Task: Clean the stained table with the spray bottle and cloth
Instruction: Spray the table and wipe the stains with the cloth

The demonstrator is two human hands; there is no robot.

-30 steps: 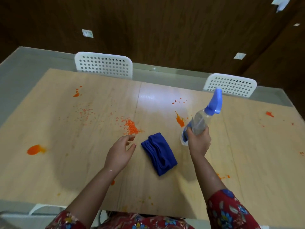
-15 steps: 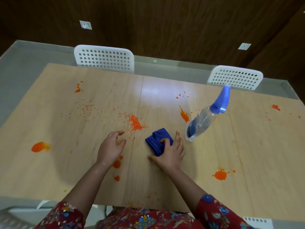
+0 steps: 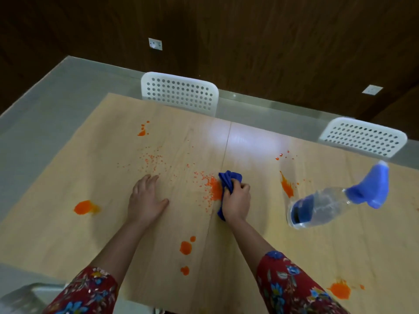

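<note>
The table (image 3: 294, 245) is pale wood with a seam down its middle, marked with orange stains (image 3: 186, 247): blobs, streaks and fine specks. The cloth (image 3: 229, 180), dark blue and bunched, is gripped by the right hand (image 3: 237, 202) and pressed on the table at the edge of the densest specks. The spray bottle (image 3: 326, 205), clear with a blue trigger head, stands well to the cloth's right.

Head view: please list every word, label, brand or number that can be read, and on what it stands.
No text can be read.
Spray bottle: blue band, no legible print.
Blue cloth: no label shows.
Left wall plate, right wall plate: too blurred to tell.
</note>
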